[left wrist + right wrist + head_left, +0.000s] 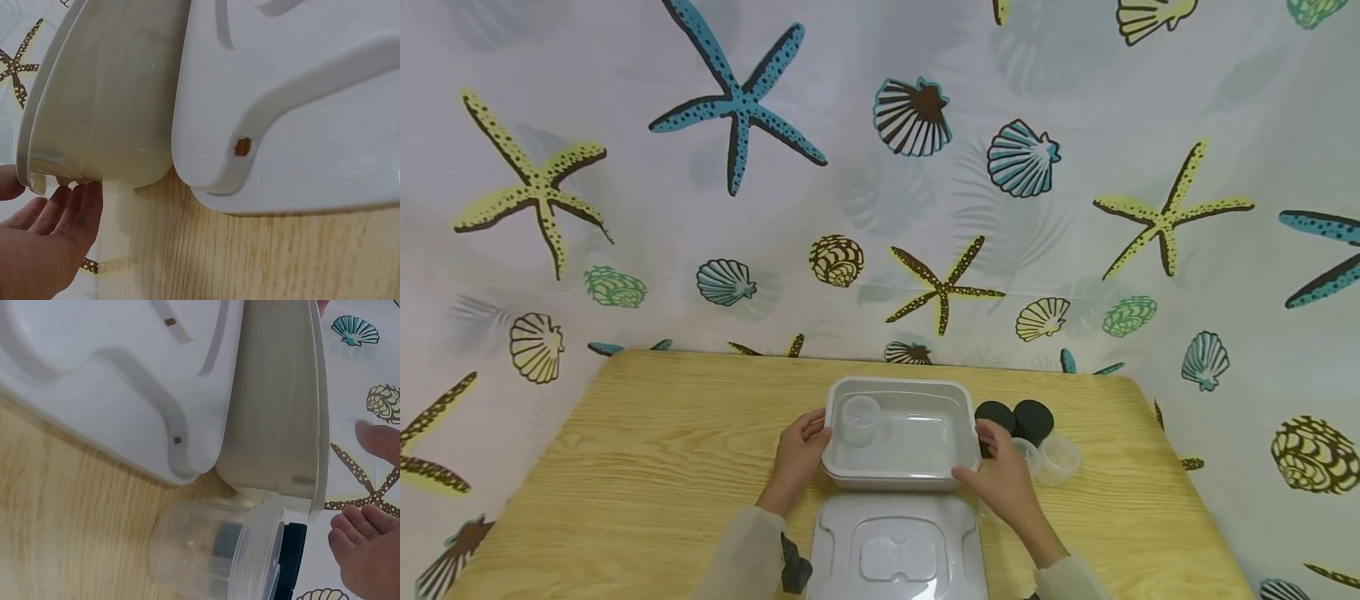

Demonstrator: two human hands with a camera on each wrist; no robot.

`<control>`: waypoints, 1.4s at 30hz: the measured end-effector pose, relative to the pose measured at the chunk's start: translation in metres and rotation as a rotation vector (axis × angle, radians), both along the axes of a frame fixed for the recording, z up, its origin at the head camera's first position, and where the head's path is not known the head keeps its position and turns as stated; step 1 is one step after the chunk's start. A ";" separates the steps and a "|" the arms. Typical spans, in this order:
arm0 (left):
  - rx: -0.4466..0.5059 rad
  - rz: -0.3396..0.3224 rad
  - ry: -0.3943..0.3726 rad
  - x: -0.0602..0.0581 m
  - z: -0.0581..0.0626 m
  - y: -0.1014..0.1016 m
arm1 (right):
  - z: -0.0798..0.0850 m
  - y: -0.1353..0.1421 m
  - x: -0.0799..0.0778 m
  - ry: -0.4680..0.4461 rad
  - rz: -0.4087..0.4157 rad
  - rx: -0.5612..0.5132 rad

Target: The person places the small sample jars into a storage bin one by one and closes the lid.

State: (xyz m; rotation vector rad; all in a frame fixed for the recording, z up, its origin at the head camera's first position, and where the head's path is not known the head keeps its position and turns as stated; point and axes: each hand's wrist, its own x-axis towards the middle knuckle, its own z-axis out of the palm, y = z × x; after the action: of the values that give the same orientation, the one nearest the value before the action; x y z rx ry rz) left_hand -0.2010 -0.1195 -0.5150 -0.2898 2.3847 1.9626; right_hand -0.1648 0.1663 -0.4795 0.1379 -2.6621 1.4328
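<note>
A white rectangular plastic basin (pixel 925 442) stands in the middle of the table, with a small clear cup (pixel 860 421) inside at its left. My left hand (pixel 799 458) holds the basin's left rim. The left wrist view has its fingers (pixel 75 212) under the rim and the thumb on the other side. At the basin's right side is my right hand (pixel 1000 479), with thumb and fingers spread. In the right wrist view that hand (pixel 372 550) is apart from the rim. A white lid (pixel 895 558) with moulded ridges lies directly in front of the basin.
Right of the basin are two black round lids (pixel 1033 421) and clear plastic jars (pixel 1060 458), partly behind my right hand. The wood-grain table (pixel 662 450) ends at a curtain (pixel 850 183) printed with starfish and shells.
</note>
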 end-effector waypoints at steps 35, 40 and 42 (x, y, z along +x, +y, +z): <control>-0.002 -0.006 -0.021 -0.004 -0.001 0.000 | -0.022 0.037 0.019 -0.001 -0.116 0.023; -0.001 -0.007 -0.021 -0.003 0.000 -0.001 | -0.026 0.041 0.022 0.012 -0.115 0.027; 0.000 -0.006 -0.018 -0.003 0.000 -0.001 | -0.027 0.042 0.023 0.015 -0.118 0.030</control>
State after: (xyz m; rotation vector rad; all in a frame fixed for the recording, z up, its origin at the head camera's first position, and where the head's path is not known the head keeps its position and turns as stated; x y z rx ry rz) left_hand -0.2040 -0.1202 -0.5149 -0.2982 2.3717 1.9487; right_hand -0.1414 0.2079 -0.5068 -0.0051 -2.6324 1.3515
